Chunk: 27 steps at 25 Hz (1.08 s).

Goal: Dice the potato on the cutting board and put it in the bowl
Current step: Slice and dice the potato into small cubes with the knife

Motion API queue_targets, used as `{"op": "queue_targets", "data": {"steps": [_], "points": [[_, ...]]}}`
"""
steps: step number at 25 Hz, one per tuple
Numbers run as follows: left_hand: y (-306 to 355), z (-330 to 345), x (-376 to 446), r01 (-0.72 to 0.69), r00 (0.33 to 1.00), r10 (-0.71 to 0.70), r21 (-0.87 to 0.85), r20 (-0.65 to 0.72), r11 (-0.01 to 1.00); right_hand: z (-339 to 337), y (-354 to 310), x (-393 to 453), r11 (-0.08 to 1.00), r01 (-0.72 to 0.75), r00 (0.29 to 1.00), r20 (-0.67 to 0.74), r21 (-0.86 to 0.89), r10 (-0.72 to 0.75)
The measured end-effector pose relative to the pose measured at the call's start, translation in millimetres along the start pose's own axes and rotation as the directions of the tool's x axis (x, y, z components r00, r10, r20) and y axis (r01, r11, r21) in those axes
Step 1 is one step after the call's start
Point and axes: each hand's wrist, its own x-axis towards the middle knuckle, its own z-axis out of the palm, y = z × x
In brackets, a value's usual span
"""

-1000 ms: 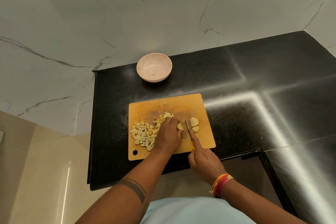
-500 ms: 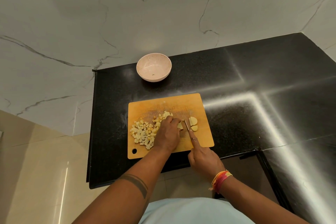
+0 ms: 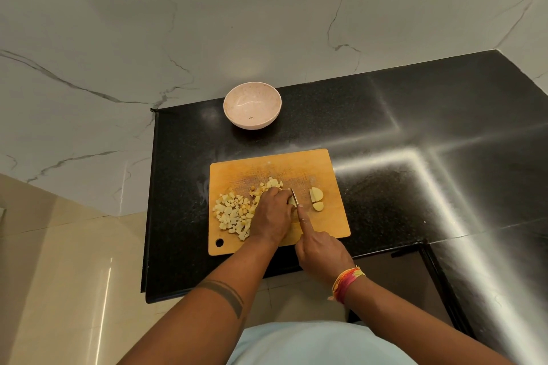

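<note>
Head view: black granite table (image 3: 385, 133) against a marble wall (image 3: 118, 38). My left hand (image 3: 271, 213) curls over a potato piece (image 3: 292, 201) on the cutting board (image 3: 332, 216); my right hand (image 3: 318, 252) grips the knife (image 3: 294, 195), blade pointing away from me. Bowl (image 3: 252, 105) sits beyond.

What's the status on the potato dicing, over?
Left hand pins potato piece; right hand grips knife. Diced pile on cutting board, bowl unfilled. Nothing blocking.

Bare black counter (image 3: 385, 133) between cutting board (image 3: 252, 169) and bowl (image 3: 252, 105), diced pile (image 3: 234, 215) crowding board's left
</note>
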Motion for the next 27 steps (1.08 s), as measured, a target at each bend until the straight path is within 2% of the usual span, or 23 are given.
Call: {"op": "queue_targets", "data": {"steps": [11, 20, 27], "points": [[1.2, 1.5, 2.2, 0.006, 1.000, -0.006, 0.006, 0.012, 1.000, 6.3, 9.7, -26.2, 0.991, 0.033, 0.999, 0.037, -0.126, -0.029], [1.2, -2.0, 3.8, 0.041, 0.999, -0.041, -0.021, 0.013, 0.999, 10.7, 18.4, -41.4, 0.996, 0.019, 0.997, 0.076, -0.083, -0.012], [0.9, -8.5, 4.4, 0.048, 0.998, -0.048, -0.013, 0.027, 0.999, 7.3, 16.5, -37.2, 1.000, 0.021, 1.000, 0.009, -0.003, -0.020]]}}
